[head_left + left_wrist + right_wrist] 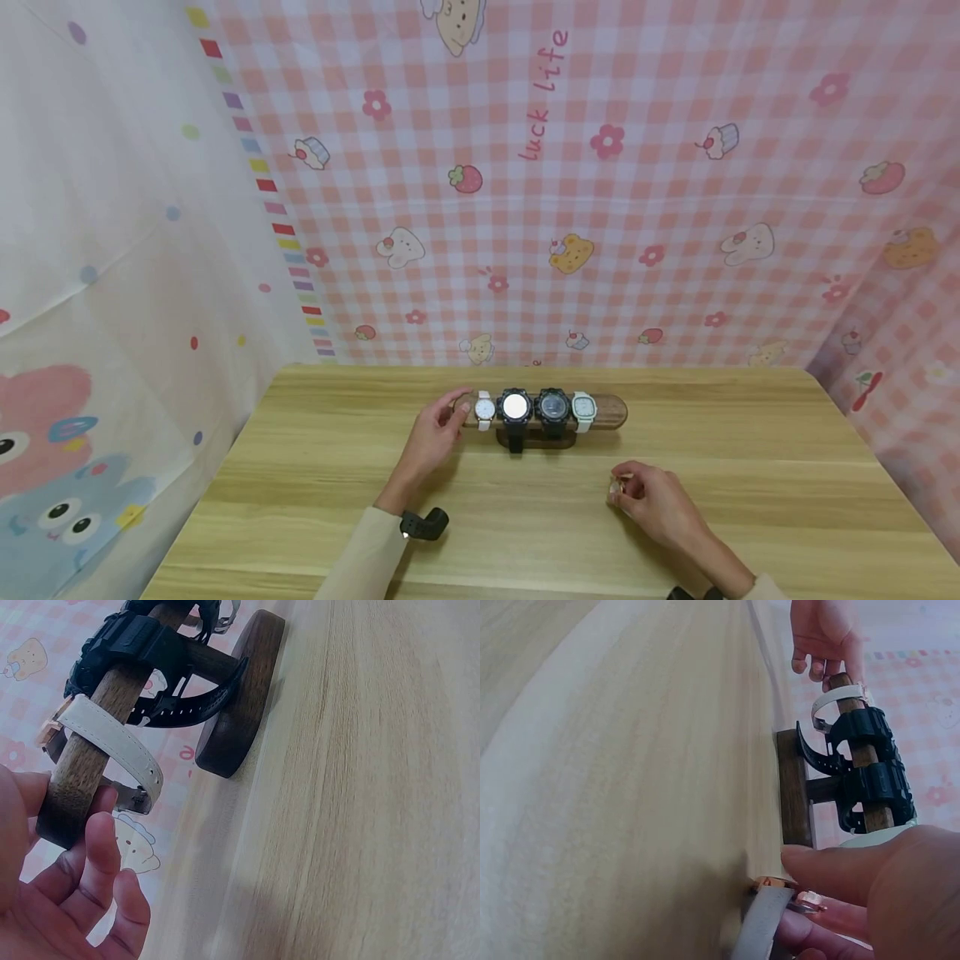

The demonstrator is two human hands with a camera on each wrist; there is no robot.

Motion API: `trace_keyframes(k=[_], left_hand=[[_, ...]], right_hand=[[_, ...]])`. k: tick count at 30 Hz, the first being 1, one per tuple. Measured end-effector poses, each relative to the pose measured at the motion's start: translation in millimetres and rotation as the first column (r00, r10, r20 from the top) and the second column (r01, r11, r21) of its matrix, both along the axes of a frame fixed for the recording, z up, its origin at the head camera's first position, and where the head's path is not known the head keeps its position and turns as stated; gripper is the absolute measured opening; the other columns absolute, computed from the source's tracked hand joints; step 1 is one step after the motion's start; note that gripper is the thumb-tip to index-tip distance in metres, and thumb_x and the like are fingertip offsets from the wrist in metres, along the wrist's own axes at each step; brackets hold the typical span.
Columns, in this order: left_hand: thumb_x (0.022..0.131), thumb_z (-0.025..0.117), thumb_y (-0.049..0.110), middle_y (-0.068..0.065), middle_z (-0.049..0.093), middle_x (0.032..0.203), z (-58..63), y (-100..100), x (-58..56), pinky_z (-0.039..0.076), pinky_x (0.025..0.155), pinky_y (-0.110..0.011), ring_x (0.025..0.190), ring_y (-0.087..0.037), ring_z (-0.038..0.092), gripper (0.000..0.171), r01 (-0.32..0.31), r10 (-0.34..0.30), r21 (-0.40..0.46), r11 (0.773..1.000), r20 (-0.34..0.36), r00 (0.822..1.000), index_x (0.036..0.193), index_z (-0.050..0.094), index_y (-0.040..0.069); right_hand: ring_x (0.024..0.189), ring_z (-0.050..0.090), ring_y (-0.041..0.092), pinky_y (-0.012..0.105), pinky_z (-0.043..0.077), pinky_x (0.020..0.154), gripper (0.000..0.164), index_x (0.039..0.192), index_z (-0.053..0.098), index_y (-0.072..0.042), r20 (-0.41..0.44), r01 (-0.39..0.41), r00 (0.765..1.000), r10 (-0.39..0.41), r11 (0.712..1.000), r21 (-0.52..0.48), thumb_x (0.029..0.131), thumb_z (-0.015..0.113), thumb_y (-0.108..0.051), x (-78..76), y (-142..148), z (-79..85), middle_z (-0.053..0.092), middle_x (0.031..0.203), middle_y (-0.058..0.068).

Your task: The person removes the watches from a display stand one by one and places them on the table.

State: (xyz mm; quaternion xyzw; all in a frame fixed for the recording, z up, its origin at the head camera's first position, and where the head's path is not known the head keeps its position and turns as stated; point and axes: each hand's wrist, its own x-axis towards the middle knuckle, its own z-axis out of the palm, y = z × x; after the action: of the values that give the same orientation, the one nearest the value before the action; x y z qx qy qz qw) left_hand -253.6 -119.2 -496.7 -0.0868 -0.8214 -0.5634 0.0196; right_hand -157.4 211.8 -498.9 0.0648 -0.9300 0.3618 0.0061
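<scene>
A dark wooden watch stand (611, 412) holds several watches along its bar. My left hand (433, 435) grips the bar's left end, the thumb on one side and fingers around the other in the left wrist view. Closest to that hand is a watch with a white strap (112, 735). Two black watches (515, 408) come after it, then a pale green square watch (584, 407). Lower right of the stand, over the table, my right hand (660, 504) pinches a watch with a rose-gold case and pale strap (763, 926). Its dial is mostly hidden in the right wrist view.
The stand's base (240, 705) rests on the light wood table (300, 483). A pink checked cloth (525, 217) hangs behind the table's back edge, and a white printed cloth (135, 250) hangs on the left. A black band (424, 524) is on my left wrist.
</scene>
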Motion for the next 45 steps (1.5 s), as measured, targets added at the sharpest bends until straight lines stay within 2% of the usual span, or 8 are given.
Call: trace_keyframes(k=[4, 13, 18, 26, 33, 41, 44, 45], left_hand=[[0.102, 0.057, 0.022, -0.006, 0.055, 0.069, -1.5, 0, -0.1, 0.041, 0.051, -0.023, 0.062, -0.017, 0.054, 0.033, -0.002, 0.002, -0.002, 1.0, -0.002, 1.0, 0.134, 0.061, 0.013], [0.102, 0.057, 0.022, -0.005, 0.054, 0.069, -1.1, 0, 0.2, 0.041, 0.051, -0.023, 0.062, -0.019, 0.055, 0.033, -0.004, 0.004, 0.004, 1.0, -0.002, 1.0, 0.133, 0.062, 0.014], [0.102, 0.058, 0.024, -0.007, 0.055, 0.072, 0.3, 1, -0.6, 0.042, 0.053, -0.024, 0.062, -0.016, 0.054, 0.033, -0.007, 0.007, 0.009, 1.0, 0.009, 1.0, 0.133, 0.062, 0.016], [0.101, 0.058, 0.022, -0.021, 0.058, 0.076, -0.9, 1, 0.6, 0.04, 0.05, -0.022, 0.064, -0.023, 0.055, 0.034, -0.014, 0.014, 0.038, 0.999, 0.015, 1.0, 0.134, 0.061, 0.015], [0.102, 0.055, 0.014, -0.027, 0.057, 0.078, -2.8, 3, 0.4, 0.038, 0.049, -0.02, 0.07, -0.042, 0.056, 0.034, -0.036, 0.035, 0.027, 0.999, 0.039, 0.999, 0.136, 0.06, 0.012], [0.101, 0.059, 0.021, -0.025, 0.059, 0.078, -3.2, 2, 1.0, 0.039, 0.05, -0.02, 0.062, -0.021, 0.053, 0.032, -0.023, 0.022, 0.036, 0.999, 0.011, 1.0, 0.133, 0.063, 0.016], [0.1, 0.06, 0.023, -0.024, 0.059, 0.077, -3.7, 0, 0.3, 0.04, 0.05, -0.021, 0.061, -0.021, 0.053, 0.033, -0.007, 0.007, 0.053, 0.999, 0.004, 1.0, 0.132, 0.063, 0.017], [0.101, 0.059, 0.021, -0.021, 0.059, 0.075, 1.9, 1, 3.2, 0.04, 0.05, -0.021, 0.062, -0.025, 0.054, 0.033, -0.002, 0.001, 0.055, 0.999, 0.003, 1.0, 0.133, 0.063, 0.015]], right_hand=[[0.059, 0.051, 0.003, 0.022, 0.045, 0.059, 0.031, 0.111, 0.068, 0.002, -0.003, -0.003, 1.0, 0.003, 1.0, 0.007, 0.083, 0.078, -0.008, -2.2, 4, 5.6, 0.059, 0.066, -0.008], [0.062, 0.051, 0.006, 0.023, 0.042, 0.053, 0.029, 0.112, 0.069, 0.0, -0.15, 0.028, 0.988, -0.033, 0.999, -0.031, 0.087, 0.076, -0.013, -12.4, 17, 36.5, 0.063, 0.075, -0.003], [0.064, 0.053, 0.007, 0.023, 0.043, 0.054, 0.028, 0.115, 0.068, -0.004, -0.181, 0.055, 0.981, -0.064, 0.997, -0.055, 0.088, 0.075, -0.011, -16.9, 14, 46.3, 0.065, 0.081, 0.0], [0.07, 0.054, 0.011, 0.024, 0.042, 0.052, 0.037, 0.121, 0.066, -0.003, -0.196, 0.051, 0.978, -0.072, 0.992, -0.112, 0.09, 0.075, -0.022, -29.6, 4, 53.5, 0.068, 0.1, 0.01], [0.067, 0.054, 0.012, 0.024, 0.044, 0.051, 0.044, 0.128, 0.062, -0.004, -0.158, 0.032, 0.986, -0.056, 0.988, -0.15, 0.089, 0.076, -0.02, -40.2, -2, 53.6, 0.064, 0.106, 0.014], [0.065, 0.049, 0.014, 0.023, 0.042, 0.051, 0.049, 0.13, 0.059, -0.003, -0.126, 0.021, 0.991, -0.044, 0.984, -0.176, 0.088, 0.077, -0.02, -47.8, -8, 52.1, 0.064, 0.103, 0.013], [0.064, 0.05, 0.014, 0.023, 0.042, 0.053, 0.047, 0.128, 0.06, 0.0, -0.139, 0.011, 0.99, -0.035, 0.984, -0.175, 0.087, 0.077, -0.017, -51.0, -10, 50.3, 0.065, 0.101, 0.013], [0.065, 0.05, 0.014, 0.023, 0.043, 0.054, 0.047, 0.128, 0.06, 0.0, -0.14, 0.011, 0.99, -0.036, 0.985, -0.174, 0.087, 0.077, -0.017, -52.3, -11, 50.0, 0.066, 0.101, 0.014]])
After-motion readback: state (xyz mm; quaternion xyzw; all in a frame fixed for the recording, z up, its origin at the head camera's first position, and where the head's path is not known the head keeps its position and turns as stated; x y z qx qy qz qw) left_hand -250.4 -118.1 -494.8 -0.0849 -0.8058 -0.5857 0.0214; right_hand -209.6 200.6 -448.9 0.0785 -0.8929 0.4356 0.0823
